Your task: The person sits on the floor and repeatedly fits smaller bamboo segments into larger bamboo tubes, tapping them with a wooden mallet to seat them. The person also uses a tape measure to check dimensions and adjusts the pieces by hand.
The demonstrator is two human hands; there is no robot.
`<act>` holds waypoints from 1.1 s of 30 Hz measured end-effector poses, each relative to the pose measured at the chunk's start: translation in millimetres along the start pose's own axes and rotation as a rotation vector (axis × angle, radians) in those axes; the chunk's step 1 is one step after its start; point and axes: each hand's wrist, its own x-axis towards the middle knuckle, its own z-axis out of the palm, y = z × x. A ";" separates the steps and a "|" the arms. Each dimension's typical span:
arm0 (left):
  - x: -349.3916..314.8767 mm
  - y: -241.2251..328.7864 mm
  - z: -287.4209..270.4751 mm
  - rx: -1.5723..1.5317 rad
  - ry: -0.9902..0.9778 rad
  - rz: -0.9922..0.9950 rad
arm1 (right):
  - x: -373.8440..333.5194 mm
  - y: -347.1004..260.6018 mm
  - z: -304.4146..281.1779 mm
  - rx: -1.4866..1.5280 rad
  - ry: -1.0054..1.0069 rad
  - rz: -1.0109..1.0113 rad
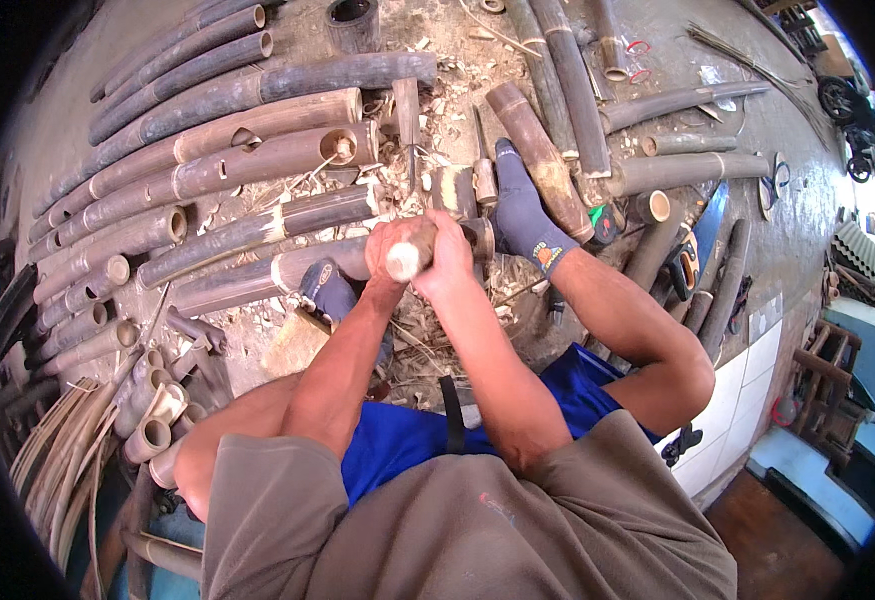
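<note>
Both my hands are wrapped around a thick, round wooden handle (410, 262), its pale, worn end toward me. My left hand (381, 250) grips its left side and my right hand (449, 255) its right side. What the handle's far end bears on is hidden by my hands. Beneath and beside them lies a dark bamboo pole (232, 285), with a notched bamboo pole (327, 212) just beyond it. My right foot, in a dark blue sock (527, 210), rests right of the hands; my left foot, in a like sock (329, 290), is at the near pole.
Several bamboo poles (227, 172), some with cut holes, lie at the left. More poles (572, 85) lie at the right, near a handsaw (702, 240). A wooden-handled chisel (484, 180) lies beyond my hands among shavings (447, 110). Bamboo strips (62, 455) are bundled lower left.
</note>
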 end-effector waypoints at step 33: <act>15.6 37.0 -58.4 0.110 -0.319 0.081 | -2.6 -123.5 -81.6 -2.178 -0.448 -0.342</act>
